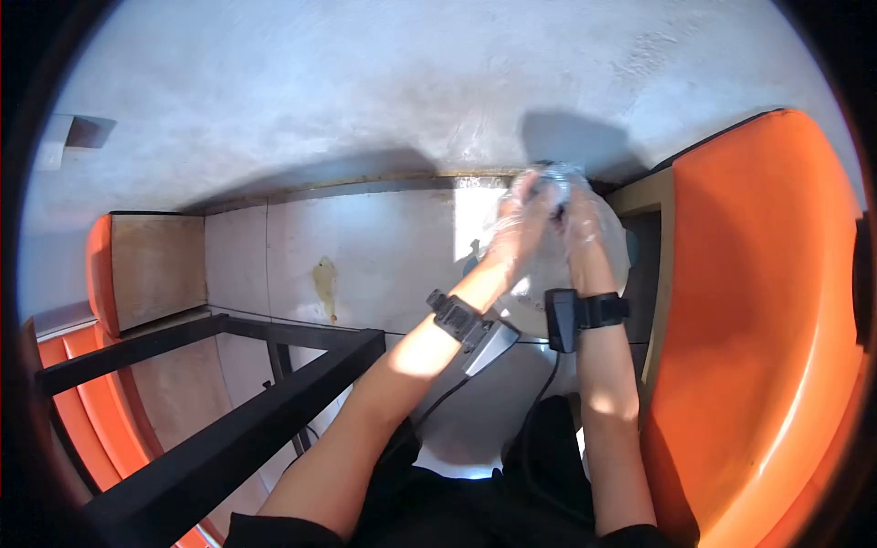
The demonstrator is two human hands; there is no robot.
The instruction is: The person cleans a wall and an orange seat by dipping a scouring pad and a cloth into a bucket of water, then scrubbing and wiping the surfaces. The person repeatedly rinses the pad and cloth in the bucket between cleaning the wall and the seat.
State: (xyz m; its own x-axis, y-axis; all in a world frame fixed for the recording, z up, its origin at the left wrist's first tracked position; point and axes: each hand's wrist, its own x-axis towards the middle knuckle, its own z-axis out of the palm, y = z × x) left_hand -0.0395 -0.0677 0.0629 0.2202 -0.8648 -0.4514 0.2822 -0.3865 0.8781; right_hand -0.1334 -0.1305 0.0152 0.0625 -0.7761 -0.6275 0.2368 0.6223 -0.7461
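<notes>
Above the tiled floor (365, 265), gloved hands (548, 215) meet.

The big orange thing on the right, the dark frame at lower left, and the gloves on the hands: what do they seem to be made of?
The orange shell looks like moulded plastic: smooth, glossy, with soft sheen. The black frame seems painted metal: straight square bars, matte. The left hand and right hand appear to wear thin clear plastic film gloves: crinkled, see-through, glinting. What they hold is too blurred to tell.
</notes>
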